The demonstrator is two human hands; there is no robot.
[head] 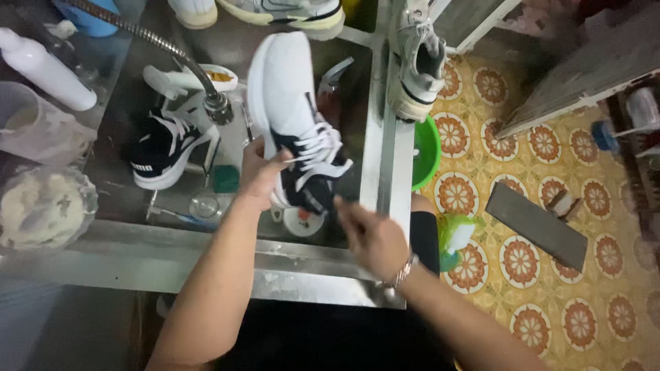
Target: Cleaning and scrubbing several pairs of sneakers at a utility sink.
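Note:
A black and white sneaker (pixel 292 110) with white laces is held over a steel sink (pixel 206 240), white sole turned up and away. My left hand (pixel 260 172) grips it at the side near the laces. My right hand (pixel 371 237) is at the shoe's heel end, fingers curled near the black collar; whether it pinches anything I cannot tell. A matching black and white sneaker (pixel 165 151) lies in the sink basin to the left, under a flexible metal hose (pixel 161 45).
More shoes rest on the sink's far rim (pixel 289 12) and right edge (pixel 416 65). A white bottle (pixel 41 65) and plastic containers (pixel 45 206) stand at left. A green basin (pixel 427 148) and a dark board (pixel 536 227) lie on the patterned tile floor.

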